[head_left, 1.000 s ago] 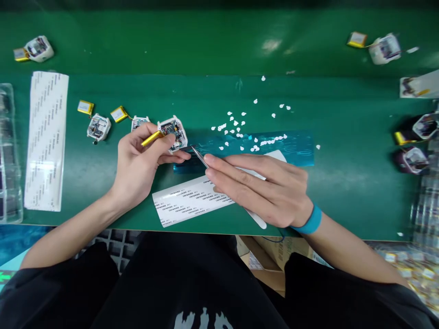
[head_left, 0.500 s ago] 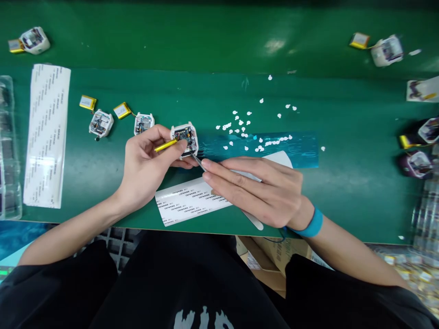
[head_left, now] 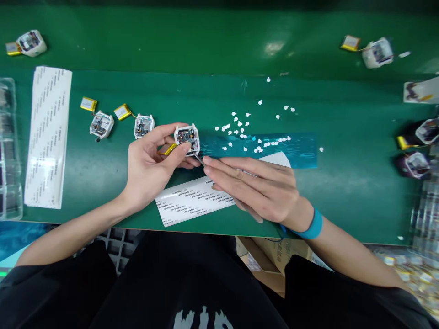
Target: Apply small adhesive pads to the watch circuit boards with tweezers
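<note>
My left hand (head_left: 151,164) grips a white watch-like case (head_left: 187,135) with an exposed circuit board, its thumb on the lower edge of the board. A yellow battery (head_left: 167,149) hangs by the case, close to the left fingers. My right hand (head_left: 255,185) is closed on metal tweezers (head_left: 198,158), whose tip touches the lower part of the case. Beneath the right hand lies a white printed sheet (head_left: 192,201), partly covered. Small white stickers (head_left: 243,130) lie scattered beyond the hands, some on a blue film strip (head_left: 302,151).
Two more open white cases, one at the left (head_left: 102,124) and one nearer (head_left: 144,125), have yellow batteries. Another printed sheet (head_left: 48,137) lies beside a clear tray (head_left: 12,214). White cases rest at the back corners; dark cases (head_left: 416,164) sit at the right edge.
My left hand has shifted slightly right with the case, which is turned a little, and the battery shows more of its face. The tweezers remain at the case's lower part.
</note>
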The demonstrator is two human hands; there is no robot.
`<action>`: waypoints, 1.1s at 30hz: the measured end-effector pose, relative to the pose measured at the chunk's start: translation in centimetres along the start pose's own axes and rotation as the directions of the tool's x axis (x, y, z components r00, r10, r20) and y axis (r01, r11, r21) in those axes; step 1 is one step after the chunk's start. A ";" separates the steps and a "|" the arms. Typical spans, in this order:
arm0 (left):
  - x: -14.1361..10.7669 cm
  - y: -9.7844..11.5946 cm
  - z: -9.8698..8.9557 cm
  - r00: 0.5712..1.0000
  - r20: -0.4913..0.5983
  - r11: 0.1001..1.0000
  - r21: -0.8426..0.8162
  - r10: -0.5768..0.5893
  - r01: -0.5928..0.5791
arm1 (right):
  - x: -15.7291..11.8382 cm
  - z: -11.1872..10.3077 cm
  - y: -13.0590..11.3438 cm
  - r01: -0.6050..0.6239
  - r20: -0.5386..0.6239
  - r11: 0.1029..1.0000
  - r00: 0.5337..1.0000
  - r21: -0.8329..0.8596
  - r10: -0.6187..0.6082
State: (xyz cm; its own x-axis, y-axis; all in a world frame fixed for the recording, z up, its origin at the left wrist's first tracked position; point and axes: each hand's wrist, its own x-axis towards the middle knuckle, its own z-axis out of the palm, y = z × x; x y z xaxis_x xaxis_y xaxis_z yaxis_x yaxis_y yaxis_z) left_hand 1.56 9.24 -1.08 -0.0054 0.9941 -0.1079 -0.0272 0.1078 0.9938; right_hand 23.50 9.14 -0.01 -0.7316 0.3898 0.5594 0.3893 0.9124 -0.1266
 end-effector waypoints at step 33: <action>3.9 -0.3 -4.0 0.597 0.342 0.289 0.635 0.726 -0.716 | -7.1 -6.1 22.0 -0.837 -0.181 0.308 0.424 -0.453 0.887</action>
State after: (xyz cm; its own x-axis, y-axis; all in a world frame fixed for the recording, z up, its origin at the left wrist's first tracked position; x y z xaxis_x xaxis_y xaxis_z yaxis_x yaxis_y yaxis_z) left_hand -2.43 13.01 -1.94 0.3191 0.6743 0.6660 0.6309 -0.6755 0.3817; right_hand 40.69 25.72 -1.73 0.1361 0.9522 0.2733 0.9855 -0.1019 -0.1356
